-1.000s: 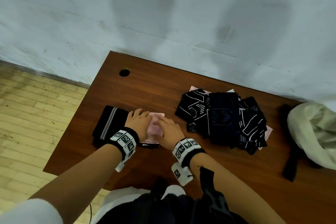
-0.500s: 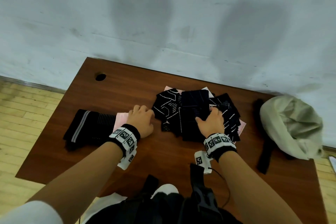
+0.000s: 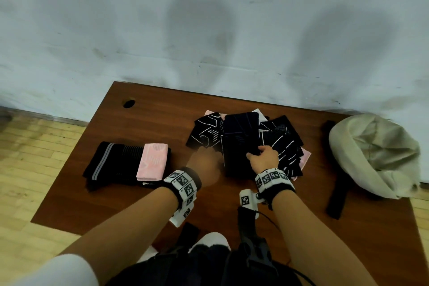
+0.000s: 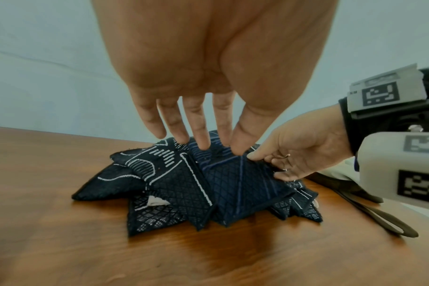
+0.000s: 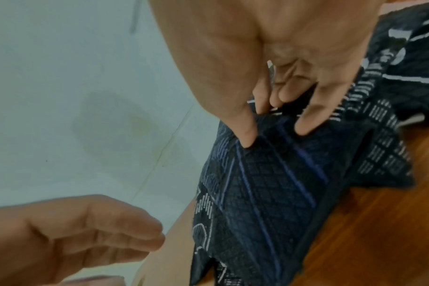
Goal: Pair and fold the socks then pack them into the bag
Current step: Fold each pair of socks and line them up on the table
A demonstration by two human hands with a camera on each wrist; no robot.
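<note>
My right hand [image 3: 264, 158] pinches the navy sock [image 3: 240, 144] atop the sock pile [image 3: 282, 146], its long axis running toward the wall, while my left hand [image 3: 204, 166] hovers open-fingered just left of the pile.

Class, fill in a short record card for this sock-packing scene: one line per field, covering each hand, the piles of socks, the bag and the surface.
Left hand: open, fingers spread over the pile, holding nothing
Right hand: pinching the navy sock on top
Unsorted pile: dark patterned socks, mid-table
Folded stack: black striped socks with the pink pair on top, at the left
Bag: pale fabric, right edge, no socks seen inside
Surface: brown wooden table
</note>
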